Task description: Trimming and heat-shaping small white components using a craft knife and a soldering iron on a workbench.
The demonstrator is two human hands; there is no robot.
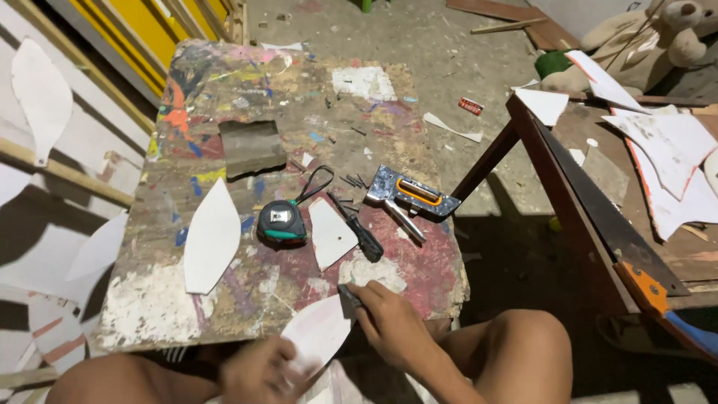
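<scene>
Pale leaf-shaped white cut-out [318,333] lay at near edge of paint-splattered wooden board [224,97], left hand [258,372] blurred, grip unclear, right hand [389,322] closed on small dark block [350,298], block mostly hidden.

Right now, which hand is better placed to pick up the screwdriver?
Right. The right hand rests at the board's near edge, just below the screwdriver. The left hand is lower, off the board, holding the white cutout.

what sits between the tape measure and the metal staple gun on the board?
Head view: a white pointed paper cutout and a black-handled screwdriver lie between the black-and-green tape measure and the metal staple gun with orange handle.
</scene>
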